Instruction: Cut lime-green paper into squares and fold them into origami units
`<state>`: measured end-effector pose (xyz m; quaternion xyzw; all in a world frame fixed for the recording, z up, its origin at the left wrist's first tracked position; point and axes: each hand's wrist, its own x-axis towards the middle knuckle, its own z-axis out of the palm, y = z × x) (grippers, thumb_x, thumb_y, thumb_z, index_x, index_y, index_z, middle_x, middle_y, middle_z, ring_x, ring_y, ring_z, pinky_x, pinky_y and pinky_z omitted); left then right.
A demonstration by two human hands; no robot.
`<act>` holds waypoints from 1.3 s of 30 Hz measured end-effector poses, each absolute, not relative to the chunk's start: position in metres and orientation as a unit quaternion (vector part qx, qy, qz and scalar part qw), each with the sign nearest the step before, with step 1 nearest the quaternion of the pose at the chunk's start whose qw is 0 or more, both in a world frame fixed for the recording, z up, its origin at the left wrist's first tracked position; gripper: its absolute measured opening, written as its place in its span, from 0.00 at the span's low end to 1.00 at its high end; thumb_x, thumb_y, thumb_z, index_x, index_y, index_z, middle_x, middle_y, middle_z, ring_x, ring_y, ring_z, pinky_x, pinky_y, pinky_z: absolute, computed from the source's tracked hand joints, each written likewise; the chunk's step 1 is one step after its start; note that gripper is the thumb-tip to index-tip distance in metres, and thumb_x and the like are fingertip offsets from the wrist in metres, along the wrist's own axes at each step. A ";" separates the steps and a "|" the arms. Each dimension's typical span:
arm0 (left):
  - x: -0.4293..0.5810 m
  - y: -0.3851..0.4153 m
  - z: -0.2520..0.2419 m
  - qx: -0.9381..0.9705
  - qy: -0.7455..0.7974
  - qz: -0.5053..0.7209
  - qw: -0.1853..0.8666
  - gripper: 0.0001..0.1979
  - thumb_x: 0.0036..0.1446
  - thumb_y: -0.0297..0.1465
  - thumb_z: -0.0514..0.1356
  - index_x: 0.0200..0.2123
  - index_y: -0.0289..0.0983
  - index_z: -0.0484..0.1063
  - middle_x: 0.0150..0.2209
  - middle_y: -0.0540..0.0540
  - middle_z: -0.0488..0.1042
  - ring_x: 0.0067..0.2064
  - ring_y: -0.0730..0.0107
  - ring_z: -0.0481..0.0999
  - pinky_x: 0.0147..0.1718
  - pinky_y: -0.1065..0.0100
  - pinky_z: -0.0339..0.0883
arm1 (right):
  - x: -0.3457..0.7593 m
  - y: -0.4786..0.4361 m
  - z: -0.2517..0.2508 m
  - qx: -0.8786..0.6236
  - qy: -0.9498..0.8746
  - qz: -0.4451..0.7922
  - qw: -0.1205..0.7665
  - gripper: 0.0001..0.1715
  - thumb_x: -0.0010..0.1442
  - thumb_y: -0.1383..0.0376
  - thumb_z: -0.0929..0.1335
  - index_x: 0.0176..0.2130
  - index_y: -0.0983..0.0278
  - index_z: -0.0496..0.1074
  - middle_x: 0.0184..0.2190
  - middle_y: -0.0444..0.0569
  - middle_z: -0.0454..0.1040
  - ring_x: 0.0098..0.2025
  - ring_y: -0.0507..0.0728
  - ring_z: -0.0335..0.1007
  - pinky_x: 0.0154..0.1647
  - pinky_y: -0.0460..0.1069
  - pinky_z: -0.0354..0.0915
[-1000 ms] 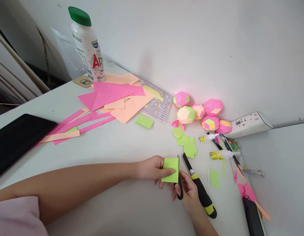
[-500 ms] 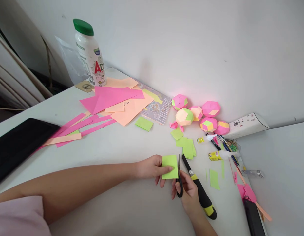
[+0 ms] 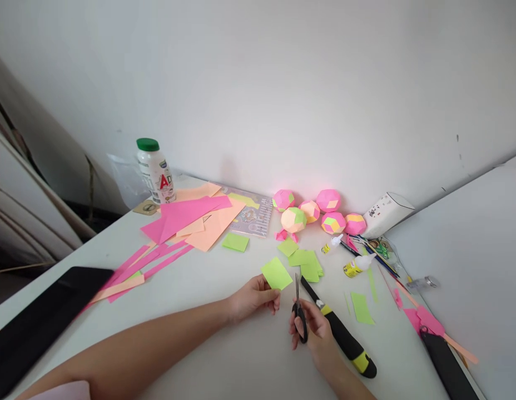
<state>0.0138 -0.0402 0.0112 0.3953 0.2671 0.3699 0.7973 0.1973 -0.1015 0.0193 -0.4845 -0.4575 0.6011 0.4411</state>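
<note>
A square piece of light green paper [image 3: 277, 272] is pinched by one corner between the thumb and fingers of my left hand [image 3: 256, 297]. My right hand [image 3: 314, 328] grips the black handles of small scissors [image 3: 298, 311], whose blades point up and stand just right of the paper, apart from it. Beside that hand lies a black and yellow utility knife [image 3: 345, 336]. Several green paper pieces [image 3: 303, 258] lie beyond the hands, and another green piece [image 3: 362, 308] rests right of the knife.
Several faceted paper balls [image 3: 293, 220] sit along the wall. Two glue bottles [image 3: 353, 266] lie at the right. Pink and peach sheets [image 3: 191, 214] and strips are spread on the left, near a white bottle [image 3: 158, 178] and a black tablet-like slab [image 3: 49, 322]. A black phone-like object [image 3: 447, 361] lies lower right.
The green paper has been turned and moved away from the scissors, where its right edge was against the blades. My camera view has tilted upward.
</note>
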 end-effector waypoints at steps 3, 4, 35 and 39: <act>0.016 -0.041 0.009 0.402 0.274 0.375 0.789 0.18 0.45 0.40 0.67 0.30 0.35 0.64 0.21 0.52 0.71 0.24 0.73 0.69 0.24 0.71 0.63 | 0.197 -0.102 0.018 -0.474 -0.461 0.603 0.447 0.26 0.50 0.54 0.73 0.46 0.63 0.70 0.26 0.45 0.67 0.26 0.54 0.64 0.17 0.45 0.64; 0.016 -0.042 0.009 0.405 0.276 0.376 0.787 0.19 0.45 0.41 0.67 0.30 0.35 0.64 0.20 0.52 0.70 0.23 0.74 0.69 0.24 0.71 0.63 | 0.197 -0.102 0.017 -0.471 -0.462 0.603 0.448 0.26 0.50 0.54 0.73 0.46 0.63 0.70 0.26 0.45 0.67 0.27 0.54 0.64 0.17 0.45 0.64; 0.018 -0.047 0.007 0.441 0.308 0.389 0.747 0.20 0.48 0.46 0.63 0.25 0.37 0.60 0.16 0.55 0.66 0.17 0.78 0.63 0.17 0.74 0.59 | 0.198 -0.099 0.023 -0.439 -0.501 0.621 0.414 0.29 0.52 0.49 0.71 0.47 0.62 0.67 0.27 0.45 0.64 0.29 0.53 0.62 0.20 0.46 0.66; 0.018 -0.048 0.007 0.446 0.305 0.387 0.747 0.20 0.48 0.46 0.63 0.26 0.37 0.61 0.15 0.55 0.67 0.16 0.77 0.63 0.16 0.74 0.59 | 0.197 -0.100 0.023 -0.447 -0.491 0.623 0.413 0.28 0.51 0.50 0.72 0.46 0.62 0.68 0.27 0.45 0.65 0.29 0.53 0.62 0.20 0.46 0.66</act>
